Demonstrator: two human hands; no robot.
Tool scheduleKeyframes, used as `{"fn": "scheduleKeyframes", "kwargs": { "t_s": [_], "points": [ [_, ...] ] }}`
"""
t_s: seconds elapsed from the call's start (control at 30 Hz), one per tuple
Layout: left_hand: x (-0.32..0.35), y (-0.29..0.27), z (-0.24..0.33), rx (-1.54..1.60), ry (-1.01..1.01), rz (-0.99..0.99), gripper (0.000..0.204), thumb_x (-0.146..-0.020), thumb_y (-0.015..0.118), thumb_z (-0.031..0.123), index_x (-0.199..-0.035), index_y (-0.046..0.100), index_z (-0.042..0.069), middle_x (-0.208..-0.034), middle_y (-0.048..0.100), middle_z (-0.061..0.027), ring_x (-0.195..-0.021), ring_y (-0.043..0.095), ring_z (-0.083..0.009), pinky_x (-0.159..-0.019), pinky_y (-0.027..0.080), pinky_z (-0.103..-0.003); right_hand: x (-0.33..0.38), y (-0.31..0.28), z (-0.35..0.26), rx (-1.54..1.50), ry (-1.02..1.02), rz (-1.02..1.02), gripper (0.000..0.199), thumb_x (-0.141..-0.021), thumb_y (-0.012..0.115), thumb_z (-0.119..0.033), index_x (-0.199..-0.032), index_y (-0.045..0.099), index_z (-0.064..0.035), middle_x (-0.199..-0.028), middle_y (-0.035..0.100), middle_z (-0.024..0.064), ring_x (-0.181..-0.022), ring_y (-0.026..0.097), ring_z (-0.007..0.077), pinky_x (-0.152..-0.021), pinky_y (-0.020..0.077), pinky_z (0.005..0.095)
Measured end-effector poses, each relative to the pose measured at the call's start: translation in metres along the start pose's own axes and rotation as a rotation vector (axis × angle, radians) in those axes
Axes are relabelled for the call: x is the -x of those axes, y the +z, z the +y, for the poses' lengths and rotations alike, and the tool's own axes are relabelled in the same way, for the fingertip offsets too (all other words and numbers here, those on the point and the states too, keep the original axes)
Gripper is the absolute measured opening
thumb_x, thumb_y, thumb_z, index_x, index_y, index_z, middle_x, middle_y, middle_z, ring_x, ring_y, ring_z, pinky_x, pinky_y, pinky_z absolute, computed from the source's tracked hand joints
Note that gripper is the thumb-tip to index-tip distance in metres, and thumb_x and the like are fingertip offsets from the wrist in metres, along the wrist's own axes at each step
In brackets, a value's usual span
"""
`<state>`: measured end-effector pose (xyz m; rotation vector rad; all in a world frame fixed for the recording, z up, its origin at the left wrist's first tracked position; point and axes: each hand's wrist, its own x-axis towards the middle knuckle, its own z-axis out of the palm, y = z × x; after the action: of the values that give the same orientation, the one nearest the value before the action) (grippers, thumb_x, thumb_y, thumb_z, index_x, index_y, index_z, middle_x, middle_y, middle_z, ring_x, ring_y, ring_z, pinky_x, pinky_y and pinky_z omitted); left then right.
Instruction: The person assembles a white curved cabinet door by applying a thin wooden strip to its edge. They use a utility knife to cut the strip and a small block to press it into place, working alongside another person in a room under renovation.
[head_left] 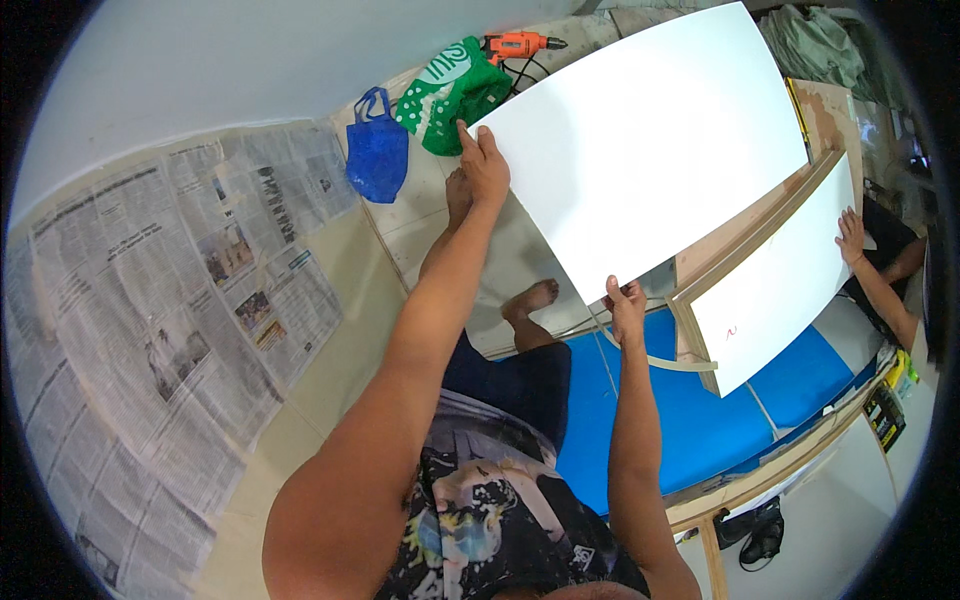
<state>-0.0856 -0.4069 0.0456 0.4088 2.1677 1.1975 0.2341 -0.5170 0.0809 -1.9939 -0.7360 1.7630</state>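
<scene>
Fingers of the left hand (484, 165) pinch one corner of a large white panel (640, 140); the right hand (626, 308) is closed on its opposite corner, the panel held above a blue-topped table (690, 420).

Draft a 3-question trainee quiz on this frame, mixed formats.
1. True or false: both hands grip the large white panel.
2. Which corner does the left hand grip? A) far left B) near right C) far right
3. What colour is the drill on the floor?

Key:
1. True; the right hand grips the near corner.
2. A
3. Orange
</scene>
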Motion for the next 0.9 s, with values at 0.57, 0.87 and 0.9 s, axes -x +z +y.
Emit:
{"fn": "scheduleKeyframes", "kwargs": {
  "t_s": [0.57,0.87,0.9],
  "points": [
    [0.053,0.03,-0.048,0.926,-0.27,-0.284,0.078,-0.095,0.022,0.064,-0.145,0.029,0.005,-0.148,0.033,-0.0137,-0.133,0.035,-0.0296,-0.111,0.028,-0.04,0.001,0.015,0.008,-0.229,-0.106,0.031,0.039,-0.087,0.07,-0.028,-0.111,0.059,0.0006,-0.091,0.065,0.0043,-0.074,0.058,0.0097,-0.063,0.048,0.0259],
    [0.261,0.062,-0.053,0.831,-0.556,-0.236,0.078,-0.095,0.027,0.064,-0.146,0.026,0.005,-0.147,0.034,-0.0118,-0.131,0.036,-0.0295,-0.11,0.027,-0.041,-0.012,0.012,0.032,-0.062,-0.217,0.121,0.046,-0.082,0.071,-0.035,-0.108,0.062,0.0024,-0.089,0.065,0.0073,-0.078,0.056,0.0147,-0.072,0.0462,0.0311],
    [0.264,0.064,-0.062,0.83,-0.6,-0.259,0.078,-0.094,0.027,0.064,-0.146,0.027,0.006,-0.146,0.035,-0.0116,-0.13,0.037,-0.0295,-0.109,0.027,-0.041,-0.012,0.01,0.03,-0.048,-0.207,0.112,0.046,-0.083,0.071,-0.034,-0.11,0.061,0.0026,-0.09,0.065,0.0062,-0.079,0.055,0.0139,-0.072,0.0459,0.0302]
  ]
}}
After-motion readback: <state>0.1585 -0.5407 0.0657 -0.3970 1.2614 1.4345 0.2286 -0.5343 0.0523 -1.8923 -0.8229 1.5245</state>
